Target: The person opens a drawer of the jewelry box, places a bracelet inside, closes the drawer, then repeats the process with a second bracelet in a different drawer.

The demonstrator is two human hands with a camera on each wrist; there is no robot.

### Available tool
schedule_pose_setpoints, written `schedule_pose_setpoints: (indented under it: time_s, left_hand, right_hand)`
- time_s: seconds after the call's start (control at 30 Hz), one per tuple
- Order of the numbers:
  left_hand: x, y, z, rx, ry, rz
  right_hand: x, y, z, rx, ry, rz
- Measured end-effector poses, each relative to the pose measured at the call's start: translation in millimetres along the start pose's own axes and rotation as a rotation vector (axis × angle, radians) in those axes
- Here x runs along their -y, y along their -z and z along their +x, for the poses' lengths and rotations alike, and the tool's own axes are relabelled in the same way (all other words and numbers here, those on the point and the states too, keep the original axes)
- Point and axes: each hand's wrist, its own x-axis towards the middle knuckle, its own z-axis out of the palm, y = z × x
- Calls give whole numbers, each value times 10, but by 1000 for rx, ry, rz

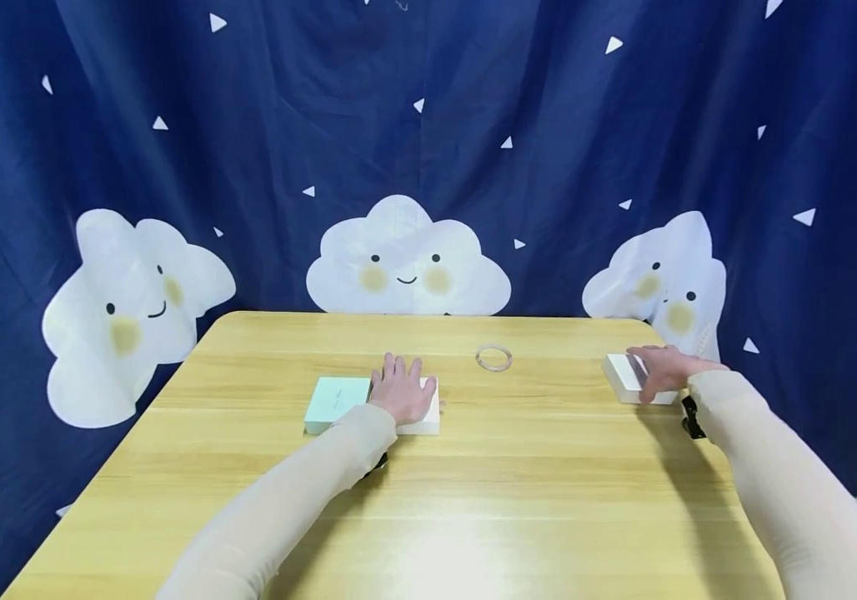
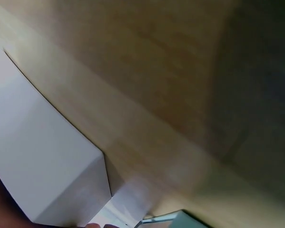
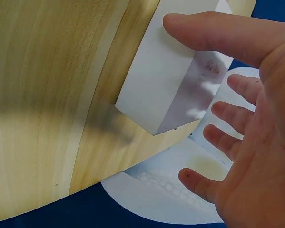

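Observation:
In the head view, my left hand (image 1: 403,395) lies palm down over a white box (image 1: 421,427) left of the table's middle, fingers spread and pointing away. A mint-green box (image 1: 337,398) sits at its left, partly behind the sleeve. The white box's side (image 2: 42,142) fills the lower left of the left wrist view. At the far right, my right hand (image 1: 664,372) reaches over another white box (image 1: 623,379). Its thumb (image 3: 199,28) lies along that box's side in the right wrist view, while the other fingers spread apart, loosely extended. Whether those fingers touch the box I cannot tell.
A pale ring-shaped bangle (image 1: 493,358) lies toward the back of the wooden table (image 1: 518,483), between the two hands. A dark blue curtain (image 1: 263,125) with clouds hangs right behind the table. The right-hand box stands close to the table's right edge.

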Motion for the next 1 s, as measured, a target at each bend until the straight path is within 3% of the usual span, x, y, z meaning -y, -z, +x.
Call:
schedule_pose_setpoints:
  time_s: [0.17, 0.53, 1.0]
  left_hand:
    - [-15, -4, 39, -1, -1, 0]
    - [-20, 40, -23, 7, 0, -9]
    - [-17, 34, -36, -27, -11, -24]
  right_hand:
    - [-29, 34, -17, 10, -12, -6]
    - [-81, -3, 42, -4, -19, -3]
    - [-72, -10, 86, 34, -15, 3]
